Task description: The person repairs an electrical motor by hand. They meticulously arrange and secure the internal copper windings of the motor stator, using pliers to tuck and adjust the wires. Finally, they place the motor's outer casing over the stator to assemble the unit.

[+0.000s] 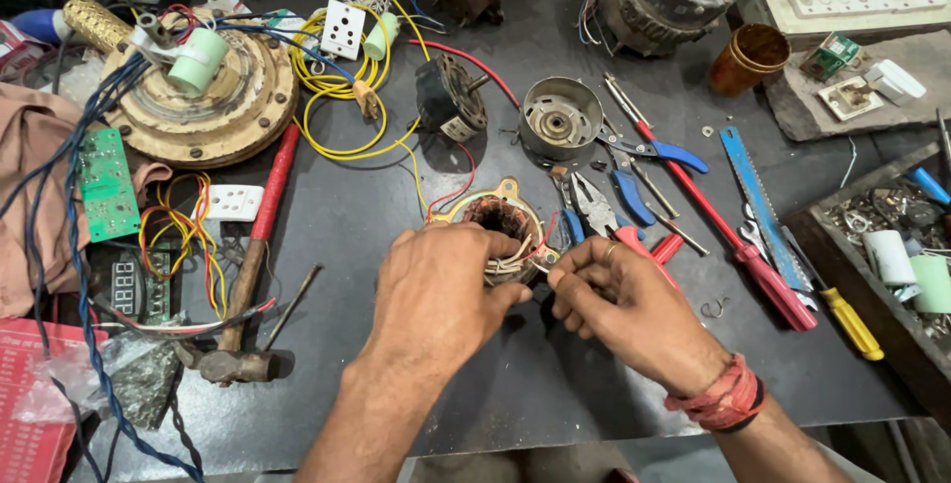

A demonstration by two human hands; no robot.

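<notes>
Gripping round copper-wound stator, left hand, right hand pinching thin wires

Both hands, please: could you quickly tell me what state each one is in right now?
Left hand: closed around the motor stator, steadying it on the bench.
Right hand: fingers pinched shut on the stator's thin wire leads.

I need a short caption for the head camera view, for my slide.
Both hands, left hand and right hand, grip a motor stator on a cluttered workbench.
</notes>
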